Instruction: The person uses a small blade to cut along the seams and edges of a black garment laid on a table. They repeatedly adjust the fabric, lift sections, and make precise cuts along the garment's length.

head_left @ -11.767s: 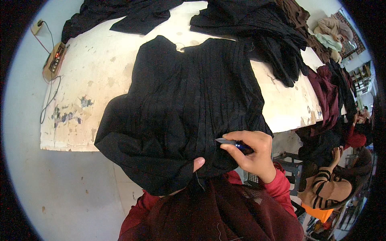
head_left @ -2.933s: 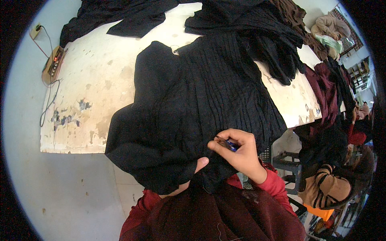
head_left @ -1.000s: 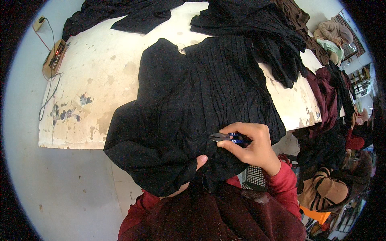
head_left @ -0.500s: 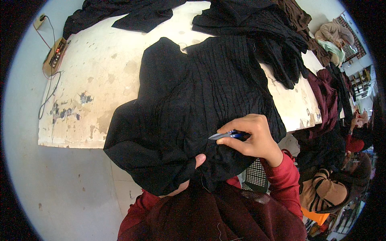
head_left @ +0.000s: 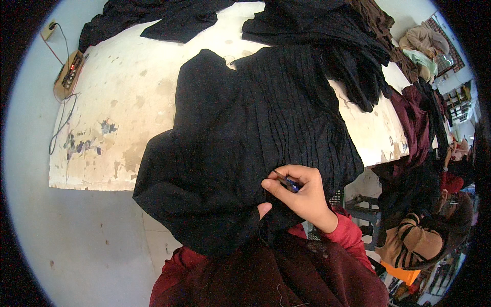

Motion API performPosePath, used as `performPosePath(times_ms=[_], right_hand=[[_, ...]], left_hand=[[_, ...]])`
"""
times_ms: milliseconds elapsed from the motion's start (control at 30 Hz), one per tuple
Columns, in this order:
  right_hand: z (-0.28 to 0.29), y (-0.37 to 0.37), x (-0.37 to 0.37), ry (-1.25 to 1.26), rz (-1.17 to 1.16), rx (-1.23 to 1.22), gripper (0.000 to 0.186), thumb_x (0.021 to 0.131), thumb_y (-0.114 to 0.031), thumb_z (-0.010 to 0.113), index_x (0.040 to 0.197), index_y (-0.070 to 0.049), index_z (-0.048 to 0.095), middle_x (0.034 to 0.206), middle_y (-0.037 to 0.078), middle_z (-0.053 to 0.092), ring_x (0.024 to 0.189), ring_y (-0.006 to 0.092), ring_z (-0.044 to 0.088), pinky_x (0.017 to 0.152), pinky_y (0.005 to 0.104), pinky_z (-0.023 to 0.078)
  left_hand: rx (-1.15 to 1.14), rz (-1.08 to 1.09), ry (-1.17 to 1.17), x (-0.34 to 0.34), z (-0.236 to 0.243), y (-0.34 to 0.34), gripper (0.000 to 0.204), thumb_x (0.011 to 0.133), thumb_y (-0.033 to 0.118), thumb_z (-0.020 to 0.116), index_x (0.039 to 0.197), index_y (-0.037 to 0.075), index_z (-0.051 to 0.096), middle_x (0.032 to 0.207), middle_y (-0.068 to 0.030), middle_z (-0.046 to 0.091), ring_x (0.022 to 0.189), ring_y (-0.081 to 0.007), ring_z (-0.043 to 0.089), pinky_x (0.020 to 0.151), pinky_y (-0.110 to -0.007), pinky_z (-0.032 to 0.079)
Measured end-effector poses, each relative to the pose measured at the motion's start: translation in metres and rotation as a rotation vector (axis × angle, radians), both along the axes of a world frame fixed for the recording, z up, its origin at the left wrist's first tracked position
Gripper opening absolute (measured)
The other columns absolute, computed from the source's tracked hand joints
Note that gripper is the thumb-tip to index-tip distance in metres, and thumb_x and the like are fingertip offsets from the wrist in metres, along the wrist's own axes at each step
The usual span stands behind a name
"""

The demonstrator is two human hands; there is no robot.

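A black pleated garment (head_left: 220,123) lies over the near edge of the pale table and hangs down toward my lap. My left hand (head_left: 264,210) grips its lower part, with the thumb on top and the other fingers hidden under the cloth. Just above that thumb, my right hand (head_left: 307,192) is closed around small blue-handled thread snips (head_left: 290,184). Their blade end points up and left, close against the fabric, and is mostly covered by my fingers. Whether the blades touch a thread cannot be made out.
The worn, stained table (head_left: 138,87) carries more black garments (head_left: 317,25) along its far side. A power strip (head_left: 70,74) with cords sits at its left edge. Maroon cloth (head_left: 413,115) hangs at the right. Beyond it sits a person in a striped sleeve (head_left: 417,238), near a dark plastic stool (head_left: 364,207).
My right hand has moved left and down with the snips, closer to my left thumb. The blades, plainly visible before, are now largely hidden. My left thumb has shifted slightly right and down.
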State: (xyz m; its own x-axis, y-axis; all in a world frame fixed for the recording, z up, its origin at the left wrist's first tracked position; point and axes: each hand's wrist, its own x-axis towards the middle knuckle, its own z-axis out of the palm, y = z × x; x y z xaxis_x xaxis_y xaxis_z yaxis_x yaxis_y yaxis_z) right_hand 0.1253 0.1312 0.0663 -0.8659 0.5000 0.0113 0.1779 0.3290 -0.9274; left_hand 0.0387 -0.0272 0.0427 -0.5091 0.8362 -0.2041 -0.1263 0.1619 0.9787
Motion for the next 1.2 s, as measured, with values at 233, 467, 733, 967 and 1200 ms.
performPosePath(times_ms=[233,467,733,967,1200], right_hand=[[0.001,0.002,-0.004,-0.001,0.033,-0.194,0.011,0.082,-0.008,0.072,0.08,0.001,0.068,0.071,-0.001,0.063,0.066,0.0029,0.052,0.06,0.0207,0.041],[-0.008,0.011,-0.006,-0.007,0.085,-0.254,0.013,0.086,-0.014,0.07,0.082,-0.001,0.068,0.068,-0.002,0.062,0.06,0.003,0.051,0.055,0.0206,0.038],[-0.004,0.02,-0.003,0.122,0.07,-0.212,0.022,0.083,-0.022,0.075,0.095,-0.004,0.07,0.074,-0.001,0.064,0.064,0.0075,0.056,0.061,0.0219,0.045],[0.012,0.024,0.011,0.114,0.117,0.308,0.027,0.076,-0.018,0.079,0.098,-0.004,0.07,0.088,0.011,0.072,0.072,0.0188,0.07,0.065,0.0278,0.053],[0.008,0.027,0.008,0.182,0.139,0.37,0.022,0.077,-0.018,0.078,0.093,-0.004,0.071,0.085,0.011,0.072,0.071,0.0228,0.071,0.063,0.0285,0.054]], left_hand=[[0.064,0.012,0.257,0.004,-0.021,0.004,0.062,0.086,0.026,0.071,0.137,0.0,0.045,0.14,-0.0148,0.047,0.13,-0.0273,0.044,0.111,-0.038,0.031],[0.086,0.063,0.347,0.005,-0.032,0.007,0.06,0.087,0.024,0.07,0.136,0.0,0.045,0.139,-0.0151,0.048,0.129,-0.0271,0.046,0.111,-0.038,0.032],[0.028,0.146,-0.074,-0.003,-0.015,0.005,0.063,0.085,0.021,0.071,0.136,-0.004,0.043,0.14,-0.0193,0.045,0.13,-0.028,0.043,0.112,-0.038,0.03],[0.031,0.101,0.034,-0.007,-0.025,0.004,0.061,0.085,0.02,0.072,0.134,-0.005,0.045,0.14,-0.019,0.046,0.129,-0.027,0.044,0.112,-0.037,0.03],[0.049,0.085,-0.013,-0.008,-0.03,0.003,0.056,0.086,0.021,0.072,0.131,-0.002,0.049,0.137,-0.0172,0.05,0.127,-0.0266,0.047,0.111,-0.037,0.032]])
